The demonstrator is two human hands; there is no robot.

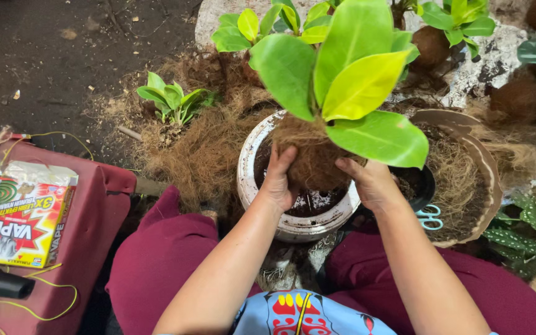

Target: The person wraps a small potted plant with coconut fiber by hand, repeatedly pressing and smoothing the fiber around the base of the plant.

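Note:
A plant with broad green and yellow leaves (342, 68) has its roots wrapped in a brown fibre ball (310, 160). I hold that ball over a white pot (249, 186) with dark soil in it. My left hand (277, 177) presses the ball's left side and my right hand (370, 183) cups its right side. The bottom of the ball is hidden inside the pot between my hands.
A loose heap of coconut fibre (200, 149) lies left of the pot, with a small green plant (172, 102) in it. A brown tray of fibre (466, 180) and light blue scissors (429, 217) sit on the right. A colourful box (23, 214) rests on a maroon surface.

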